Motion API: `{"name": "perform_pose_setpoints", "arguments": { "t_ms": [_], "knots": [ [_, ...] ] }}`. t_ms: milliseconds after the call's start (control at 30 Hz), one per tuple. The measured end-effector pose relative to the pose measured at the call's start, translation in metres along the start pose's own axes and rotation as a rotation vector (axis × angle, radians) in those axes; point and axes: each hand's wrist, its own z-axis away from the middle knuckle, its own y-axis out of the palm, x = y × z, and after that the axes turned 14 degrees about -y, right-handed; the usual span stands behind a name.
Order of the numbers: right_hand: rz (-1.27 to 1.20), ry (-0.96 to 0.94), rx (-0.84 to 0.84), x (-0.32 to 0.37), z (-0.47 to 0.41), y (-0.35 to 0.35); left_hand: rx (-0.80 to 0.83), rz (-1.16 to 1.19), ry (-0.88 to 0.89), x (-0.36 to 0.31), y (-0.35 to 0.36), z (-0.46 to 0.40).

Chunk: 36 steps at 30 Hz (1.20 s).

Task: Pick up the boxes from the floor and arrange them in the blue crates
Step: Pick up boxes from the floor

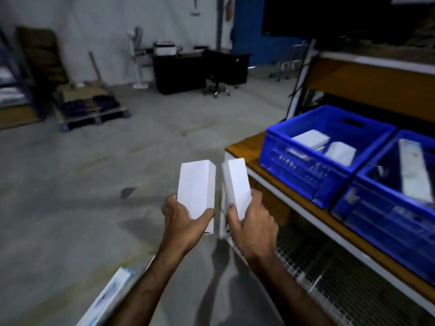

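Two white boxes, one gripped by the left hand [182, 216] and one by the right hand [253, 222], fingers curled round them, could slip before reaching the blue crates [306, 175] at two o'clock.

White box [196, 189] in each hand

We see a dim, motion-blurred view with curved wide-angle edges and soft shadows on the floor [70, 196].

Left hand [182, 220]: bare, no glove or ring is seen.
Right hand [253, 228]: bare likewise.
Forearms: uncovered, no sleeve is shown within view.
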Motion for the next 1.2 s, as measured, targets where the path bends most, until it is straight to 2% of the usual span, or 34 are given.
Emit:
{"name": "perform_pose_setpoints", "arguments": {
  "t_ms": [100,267,600,800,933,1067,1200],
  "knots": [
    [0.043,0.05,-0.099,-0.049,-0.041,-0.033,0.063,-0.003,0.079,-0.06,0.054,-0.009],
    [0.097,0.118,-0.167,-0.119,-0.09,-0.073,0.138,-0.051,0.155,-0.138,0.129,-0.017],
    [0.232,0.246,-0.3,-0.199,-0.178,-0.113,0.297,-0.181,0.388,-0.259,0.224,-0.065],
    [0.356,0.33,-0.257,-0.231,-0.233,-0.103,0.332,-0.379,0.517,-0.301,0.273,-0.13],
    [0.407,0.433,-0.21,-0.246,-0.259,-0.069,0.442,-0.566,0.536,-0.311,0.304,-0.176],
    [0.392,0.552,-0.123,-0.259,-0.275,-0.036,0.534,-0.715,0.533,-0.311,0.338,-0.212],
    [0.254,0.652,-0.052,-0.268,-0.285,-0.017,0.574,-0.861,0.551,-0.306,0.358,-0.231]
  ]
}}
